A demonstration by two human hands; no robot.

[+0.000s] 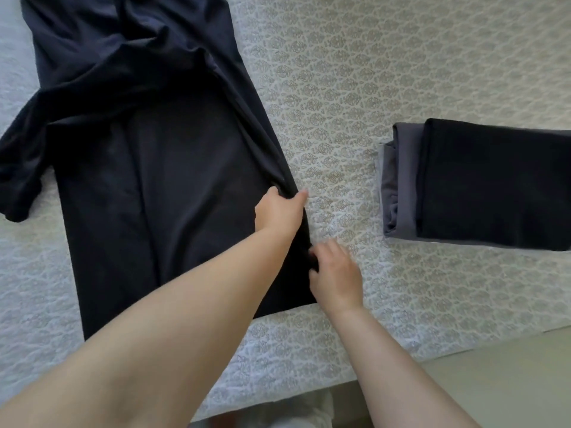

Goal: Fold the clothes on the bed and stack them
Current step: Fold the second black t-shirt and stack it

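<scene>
Handling: the dark T-shirt (148, 156) looks light, soft and limp; it should drape and crease readily, and likely slides little on the quilted cover. Best taken along its right edge, at two spaced points, so the fold lifts evenly.
Look: navy-black, laid flat lengthwise, one short sleeve spread at the left, wrinkles bunched near the top.
Place: on the bed (355, 72), left of centre, hem near the bed's front edge.
Left hand (279, 211): its grip pinches the shirt's right edge, thumb and fingers closed on the fabric.
Right hand (335, 274): fingers curled at the same edge lower down, apparently gripping it.
Stack (482, 183): folded dark and grey garments, well apart to the right.
</scene>
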